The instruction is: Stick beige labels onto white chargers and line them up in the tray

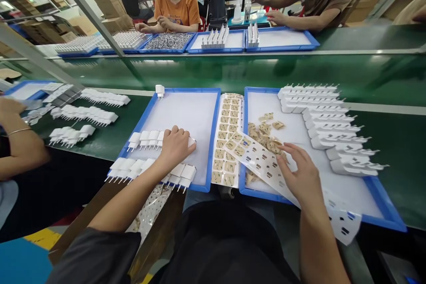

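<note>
My left hand (176, 144) is closed over the right end of a row of white plug adapters (151, 139) in the left tray (215, 133). A sliver of a white adapter shows by its thumb; the fingers hide the rest. A second row of adapters (184, 175) lies nearer me, partly under my forearm. My right hand (299, 171) is over the right tray (245, 120), thumb and fingers apart, fingertips at a pile of tan paper pieces (265, 129). Below them a part-used sticker sheet (266, 159) slants across the tray's front edge.
Between the trays lies a sheet of tan stickers (229, 131). Rows of white adapters (324, 120) fill the right tray's far side. One adapter (160, 92) stands on the left tray's back rim. A neighbour's arm (20, 142) is at left. Beyond the green belt (199, 71), co-workers sit behind more trays.
</note>
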Tool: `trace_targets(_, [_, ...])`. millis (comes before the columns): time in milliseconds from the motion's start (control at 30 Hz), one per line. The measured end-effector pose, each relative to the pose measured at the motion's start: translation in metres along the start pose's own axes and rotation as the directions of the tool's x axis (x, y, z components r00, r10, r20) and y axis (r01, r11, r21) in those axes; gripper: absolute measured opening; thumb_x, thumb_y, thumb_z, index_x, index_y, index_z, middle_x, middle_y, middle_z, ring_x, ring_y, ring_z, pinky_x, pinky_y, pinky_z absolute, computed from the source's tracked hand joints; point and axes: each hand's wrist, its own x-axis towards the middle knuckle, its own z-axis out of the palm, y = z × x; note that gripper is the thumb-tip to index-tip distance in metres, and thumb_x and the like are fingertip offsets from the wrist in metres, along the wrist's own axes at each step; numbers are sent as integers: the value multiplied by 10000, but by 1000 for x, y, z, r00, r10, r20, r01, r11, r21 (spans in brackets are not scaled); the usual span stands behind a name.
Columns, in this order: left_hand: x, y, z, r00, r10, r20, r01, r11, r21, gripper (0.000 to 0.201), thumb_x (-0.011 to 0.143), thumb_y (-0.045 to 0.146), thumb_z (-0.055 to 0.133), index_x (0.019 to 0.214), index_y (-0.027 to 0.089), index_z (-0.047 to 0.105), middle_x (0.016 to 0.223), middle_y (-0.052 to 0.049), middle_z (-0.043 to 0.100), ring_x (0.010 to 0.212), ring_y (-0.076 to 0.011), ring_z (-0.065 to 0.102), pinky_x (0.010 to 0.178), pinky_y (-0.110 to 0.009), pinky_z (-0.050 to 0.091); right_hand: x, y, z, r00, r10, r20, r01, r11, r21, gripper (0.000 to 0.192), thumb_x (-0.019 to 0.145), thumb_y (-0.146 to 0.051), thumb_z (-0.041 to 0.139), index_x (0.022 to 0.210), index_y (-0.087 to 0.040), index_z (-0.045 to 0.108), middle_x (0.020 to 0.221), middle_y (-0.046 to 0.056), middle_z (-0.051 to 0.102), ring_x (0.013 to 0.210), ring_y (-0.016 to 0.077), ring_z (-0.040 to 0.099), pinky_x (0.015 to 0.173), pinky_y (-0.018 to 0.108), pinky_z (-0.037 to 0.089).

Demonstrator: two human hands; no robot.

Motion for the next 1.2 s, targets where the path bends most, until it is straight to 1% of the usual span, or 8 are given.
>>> trace_targets(233, [6,-5,8,999,-28,-25,29,998,60,375,924,373,549,1179,120,656,1084,-187,674,1074,-369,567,850,-454,402,-5,-14,14,981,-185,57,182,982,60,200,984,-288,553,1101,-217,699,1171,116,721,1105,294,668,976,505,551])
trace_targets(500, [9,4,0,991,118,-59,-123,990,-72,422,968,452,572,1249,147,647,1163,-168,669,1117,-361,573,880,-460,441,-22,-35,35,904,-329,273,321,944,77,279,993,-233,545,1255,-203,636,1329,111,691,1255,311,627,1075,549,480])
trace_targets(567, [9,17,-5,969,238,-72,-247,953,-175,390,989,454,548,1252,183,647,1199,-135,679,1116,-323,587,892,-442,456,-24,-32,34,900,-307,310,303,951,64,286,1003,-230,529,1274,-207,619,1318,103,700,1236,308,642,1091,574,456])
trace_targets(667, [11,47,-12,884,453,-115,-466,842,-272,362,1011,439,530,1282,223,636,1285,-94,673,1168,-284,590,925,-414,466,-23,-25,29,908,-259,329,251,966,67,256,1021,-219,492,1242,-224,622,1231,84,739,1168,284,676,1089,562,450])
trace_targets(767, [15,78,-13,791,589,-166,-612,760,-220,368,1023,385,526,1351,234,600,1399,-86,628,1260,-283,563,979,-409,453,-21,-22,26,912,-254,323,243,967,74,237,1015,-200,492,1201,-218,637,1161,84,752,1116,276,684,1052,526,478])
trace_targets(833, [18,94,-10,756,636,-158,-655,740,-156,381,1029,344,512,1381,217,583,1424,-94,618,1273,-294,566,1002,-418,445,-18,-23,28,916,-255,309,247,967,66,239,1007,-191,497,1195,-204,645,1110,94,753,1077,281,684,1005,502,504])
trace_targets(967, [23,107,3,722,681,-120,-692,710,-134,381,1027,326,505,1366,177,592,1412,-113,635,1236,-288,616,1002,-414,463,-11,-29,36,929,-216,300,227,974,-2,245,993,-189,521,1192,-188,664,1016,103,734,992,287,677,908,456,527])
trace_targets(1200, [24,101,13,718,682,-141,-691,672,-269,372,1018,290,518,1336,125,616,1399,-146,643,1253,-295,632,1050,-445,510,0,-33,45,911,-187,368,223,973,-59,258,1003,-254,557,1224,-199,678,963,88,704,915,258,654,814,388,501])
